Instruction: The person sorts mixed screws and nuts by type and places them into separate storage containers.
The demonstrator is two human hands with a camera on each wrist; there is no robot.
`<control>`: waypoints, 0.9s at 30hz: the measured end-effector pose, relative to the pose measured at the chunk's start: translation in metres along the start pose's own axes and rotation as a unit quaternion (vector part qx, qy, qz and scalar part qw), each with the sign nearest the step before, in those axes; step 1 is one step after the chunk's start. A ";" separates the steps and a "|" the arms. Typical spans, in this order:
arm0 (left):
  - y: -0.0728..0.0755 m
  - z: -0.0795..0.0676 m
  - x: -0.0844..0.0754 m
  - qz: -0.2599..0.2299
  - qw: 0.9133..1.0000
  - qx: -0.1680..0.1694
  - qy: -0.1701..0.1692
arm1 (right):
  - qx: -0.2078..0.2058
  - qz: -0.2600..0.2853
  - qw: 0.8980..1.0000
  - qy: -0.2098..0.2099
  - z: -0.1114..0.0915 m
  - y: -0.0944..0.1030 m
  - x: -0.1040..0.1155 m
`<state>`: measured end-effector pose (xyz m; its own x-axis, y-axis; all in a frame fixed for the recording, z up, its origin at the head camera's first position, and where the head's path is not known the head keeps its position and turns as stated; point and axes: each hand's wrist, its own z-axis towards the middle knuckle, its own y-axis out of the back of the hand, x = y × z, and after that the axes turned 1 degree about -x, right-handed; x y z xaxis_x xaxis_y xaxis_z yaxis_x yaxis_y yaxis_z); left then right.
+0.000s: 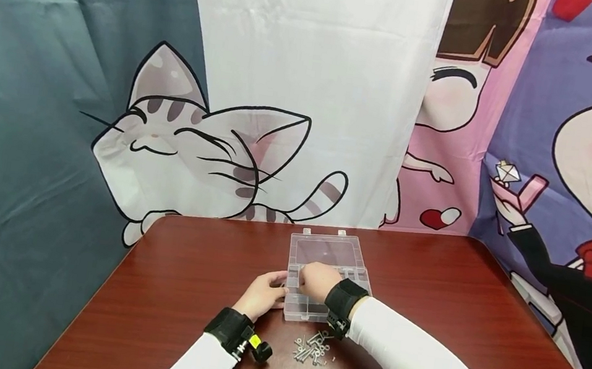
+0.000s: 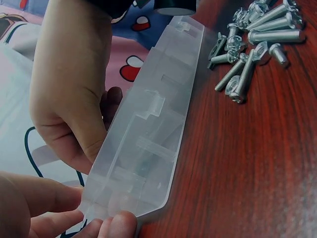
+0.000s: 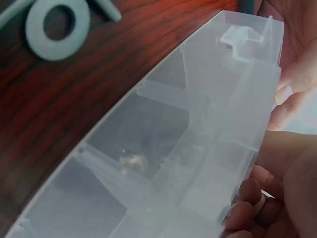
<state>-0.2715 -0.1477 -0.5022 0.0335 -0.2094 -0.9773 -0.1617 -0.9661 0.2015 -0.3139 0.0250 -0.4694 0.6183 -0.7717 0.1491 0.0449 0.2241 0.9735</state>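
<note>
Where the red-brown tabletop (image 1: 426,301) fills the lower centre of the frame, a clear compartment box (image 1: 328,257) is pinched at its edge by the left hand (image 1: 261,295) and gripped over the rim by the right hand (image 1: 319,281). It is judged light, thin-walled, slippery; best held by the rims.

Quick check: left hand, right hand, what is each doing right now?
Left hand: fingertips touch the left edge of the clear plastic compartment box; grip unclear.
Right hand: over the box's compartments; grip cannot be told.

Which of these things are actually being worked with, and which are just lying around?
In use:
clear compartment box
left hand, touching its left edge
right hand, over its compartments

Lying about:
pile of screws and washers
wooden table
cartoon backdrop
</note>
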 end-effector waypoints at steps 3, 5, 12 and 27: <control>0.000 0.001 0.000 0.000 1.000 -0.001 0.001 | 0.001 0.014 1.000 -0.006 0.001 -0.005 -0.006; 0.000 0.000 0.000 0.002 1.000 -0.002 -0.002 | -0.002 0.023 1.000 -0.007 0.001 -0.009 -0.010; -0.001 -0.002 -0.001 0.003 1.000 -0.002 0.000 | -0.026 0.065 0.998 -0.001 -0.025 0.013 -0.003; -0.002 -0.001 0.000 0.005 1.000 -0.006 -0.001 | -0.073 0.048 0.995 0.045 -0.103 0.030 0.008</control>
<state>-0.2697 -0.1461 -0.5023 0.0304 -0.2198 -0.9751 -0.1494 -0.9656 0.2130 -0.2266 0.0865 -0.4565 0.6923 -0.6882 0.2169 0.0927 0.3830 0.9191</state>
